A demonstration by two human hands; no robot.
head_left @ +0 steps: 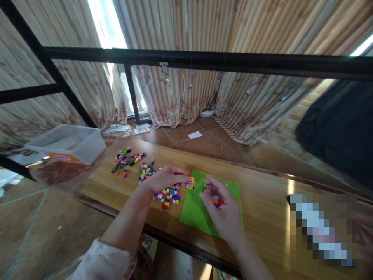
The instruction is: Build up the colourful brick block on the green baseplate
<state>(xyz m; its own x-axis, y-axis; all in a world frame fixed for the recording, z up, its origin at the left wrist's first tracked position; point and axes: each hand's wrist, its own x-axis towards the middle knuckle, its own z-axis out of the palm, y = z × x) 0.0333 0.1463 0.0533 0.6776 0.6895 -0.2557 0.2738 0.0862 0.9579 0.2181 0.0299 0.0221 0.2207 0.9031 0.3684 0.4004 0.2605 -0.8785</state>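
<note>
A green studded baseplate lies on the wooden table in front of me. My left hand pinches a small yellow-and-orange brick piece at the plate's left edge. My right hand rests over the plate, fingers curled round a small orange, red and blue brick cluster. A heap of mixed small bricks sits just below my left hand. Two more scatters of coloured bricks lie farther left on the table.
A clear plastic tub stands at the table's far left end. Black metal frame bars cross above the table, with curtains behind. A blurred-out patch covers the right end. Papers lie on the tiled floor beyond.
</note>
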